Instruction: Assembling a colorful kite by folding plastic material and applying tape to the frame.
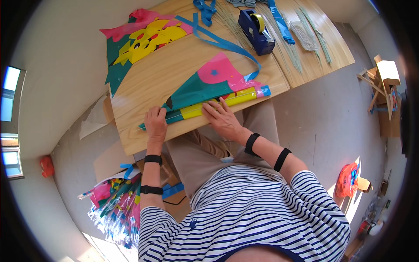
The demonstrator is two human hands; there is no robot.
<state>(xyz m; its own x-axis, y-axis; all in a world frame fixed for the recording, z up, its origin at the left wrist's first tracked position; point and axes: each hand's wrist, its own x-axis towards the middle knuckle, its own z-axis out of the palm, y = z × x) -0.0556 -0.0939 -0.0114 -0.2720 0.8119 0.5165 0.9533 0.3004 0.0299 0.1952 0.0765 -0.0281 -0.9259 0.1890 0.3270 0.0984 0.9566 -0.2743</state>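
at six o'clock sits the person in a striped top; beside the left knee, at about eight o'clock on the floor, lies a bundle of clear-wrapped packages (114, 205) with pink, green and yellow inside. the left hand (156, 124) lies flat, its grip spread on the near end of the folded kite (209, 89), and the right hand (222, 118) presses open-fingered on the yellow strip (218, 102) along the kite's near edge at the front of the worktop (144, 87). the kite looks light, thin, slippery and easy to crease, so it is best held by the stiffened edge. farther, at eleven o'clock, lies a pink and yellow kite (142, 39); at twelve, a blue tape dispenser (256, 31) and blue ribbon (218, 41).
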